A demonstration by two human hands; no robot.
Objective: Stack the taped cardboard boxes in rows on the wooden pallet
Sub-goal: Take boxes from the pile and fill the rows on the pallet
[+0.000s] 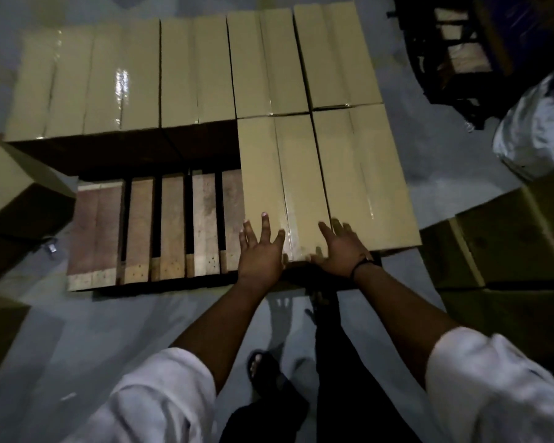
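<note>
A wooden pallet [141, 225] lies on the floor, its near-left slats bare. Several taped cardboard boxes stand on it: a far row [192, 71] spans its width, and two stand in the near row at the right. My left hand [260, 251] lies flat with spread fingers on the near end of the near-row left box [282, 174]. My right hand [341, 247] presses flat on the same box's near right edge, fingers reaching the neighbouring box [365, 174]. Neither hand grips anything.
More cardboard boxes stand on the floor at the left [16, 199] and at the right [509, 238]. A dark wheeled cart [454, 59] and a shiny plastic-wrapped bundle [538, 123] are at the far right. My sandalled foot [266, 369] is on the grey floor below the pallet.
</note>
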